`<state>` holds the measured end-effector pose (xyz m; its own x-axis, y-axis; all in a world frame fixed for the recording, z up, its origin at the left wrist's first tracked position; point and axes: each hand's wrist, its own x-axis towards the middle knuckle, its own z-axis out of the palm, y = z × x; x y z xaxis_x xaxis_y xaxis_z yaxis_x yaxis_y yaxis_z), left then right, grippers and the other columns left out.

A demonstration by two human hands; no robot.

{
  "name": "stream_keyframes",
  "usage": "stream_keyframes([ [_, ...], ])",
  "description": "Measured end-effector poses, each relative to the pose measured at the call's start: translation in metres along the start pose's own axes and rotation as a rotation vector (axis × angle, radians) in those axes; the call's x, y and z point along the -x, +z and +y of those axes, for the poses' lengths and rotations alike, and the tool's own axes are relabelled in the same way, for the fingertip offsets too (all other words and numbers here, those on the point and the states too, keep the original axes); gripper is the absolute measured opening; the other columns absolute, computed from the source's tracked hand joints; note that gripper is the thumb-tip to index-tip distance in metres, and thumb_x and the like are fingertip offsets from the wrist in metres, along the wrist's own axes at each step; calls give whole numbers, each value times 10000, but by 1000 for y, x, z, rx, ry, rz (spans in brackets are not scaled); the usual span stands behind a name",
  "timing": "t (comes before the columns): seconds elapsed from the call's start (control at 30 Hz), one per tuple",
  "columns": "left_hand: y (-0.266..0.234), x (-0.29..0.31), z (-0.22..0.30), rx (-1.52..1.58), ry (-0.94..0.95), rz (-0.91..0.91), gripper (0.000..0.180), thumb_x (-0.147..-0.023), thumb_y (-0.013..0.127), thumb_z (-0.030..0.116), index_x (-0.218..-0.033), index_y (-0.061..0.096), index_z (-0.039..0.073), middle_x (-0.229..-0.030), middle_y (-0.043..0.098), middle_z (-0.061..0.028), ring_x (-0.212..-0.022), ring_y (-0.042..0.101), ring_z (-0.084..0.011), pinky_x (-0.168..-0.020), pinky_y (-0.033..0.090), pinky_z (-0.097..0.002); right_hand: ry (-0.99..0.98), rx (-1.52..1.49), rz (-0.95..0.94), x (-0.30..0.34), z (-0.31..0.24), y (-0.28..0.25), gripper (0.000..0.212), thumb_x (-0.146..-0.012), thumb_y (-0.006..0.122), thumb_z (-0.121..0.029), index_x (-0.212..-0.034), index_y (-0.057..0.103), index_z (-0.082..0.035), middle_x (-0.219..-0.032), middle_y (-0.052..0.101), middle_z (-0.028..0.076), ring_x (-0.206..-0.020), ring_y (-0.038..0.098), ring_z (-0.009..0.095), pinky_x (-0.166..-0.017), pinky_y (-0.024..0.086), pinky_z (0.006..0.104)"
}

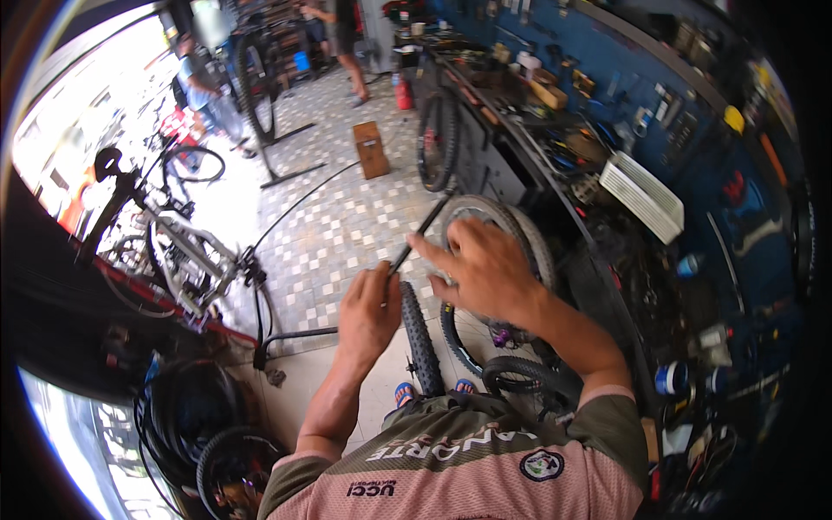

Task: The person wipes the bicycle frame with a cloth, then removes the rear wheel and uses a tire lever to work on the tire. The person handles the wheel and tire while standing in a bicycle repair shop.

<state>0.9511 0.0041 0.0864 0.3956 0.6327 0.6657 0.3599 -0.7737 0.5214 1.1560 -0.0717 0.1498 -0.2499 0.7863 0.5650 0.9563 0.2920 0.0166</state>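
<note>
At the far left, a grey bicycle (173,238) stands clamped in a repair stand, its saddle (107,161) raised toward the bright shop opening. Below it, at the lower left edge, a pile of black tyres and wheels (195,425) lies on the floor.

The left hand (368,312) is closed in a fist around the lower end of a thin black rod-like tool (420,232), which slants up and to the right. Just right of this hand, a knobby black tyre (420,338) stands upright in front of the person's torso, its tread facing the camera.

The right hand (485,269) is open, fingers spread, palm pressed flat against the upper rim area of a bicycle wheel (520,230) with a light-coloured tyre. The index finger reaches left, touching or nearly touching the tool shaft; the exact contact cannot be determined. The wheel leans against the workbench (520,139), behind the knobby tyre.

In mid-floor, on the checked tiles, a small wooden box (371,149) stands upright. Another wheel (438,139) rests against the bench front. Farther right, a blue tool wall (607,78) holds hung tools, and a white ribbed panel (641,195) lies on the cluttered bench. A person (342,39) stands at the top.
</note>
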Motion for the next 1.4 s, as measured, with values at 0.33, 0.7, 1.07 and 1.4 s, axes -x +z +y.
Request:
stream_keyframes([
  [0.33,47,-5,21,137,-131,-108,153,-1015,648,99,-1095,689,-25,-749,620,-125,-608,608,-230,-553,461,-374,137,-66,15,59,16,-5,607,-808,797,-310,-1369,674,-112,-989,557,94,-905,619,241,-694,549,379],
  [0.7,122,11,45,1385,-861,-427,479,-1144,433,451,-901,562,59,-621,371,65,-503,333,-59,-478,303,-252,317,-46,-81,112,50,-6,841,-834,786,-324,-1606,463,-237,-927,501,64,-804,558,214,-656,514,375],
  [1.07,112,5,48,1434,-940,-398,479,-1142,421,465,-848,502,96,-627,303,72,-509,285,-65,-452,252,-245,162,-19,-37,108,67,-2,823,-834,786,-291,-1592,473,-347,-920,486,58,-770,556,212,-621,505,368],
  [1.4,124,6,44,1199,-934,-432,478,-1121,448,497,-782,441,161,-601,301,75,-482,255,-65,-450,205,-263,326,-137,-25,131,81,5,634,-802,799,-385,-1411,663,-273,-1059,563,112,-941,660,304,-751,565,440],
])
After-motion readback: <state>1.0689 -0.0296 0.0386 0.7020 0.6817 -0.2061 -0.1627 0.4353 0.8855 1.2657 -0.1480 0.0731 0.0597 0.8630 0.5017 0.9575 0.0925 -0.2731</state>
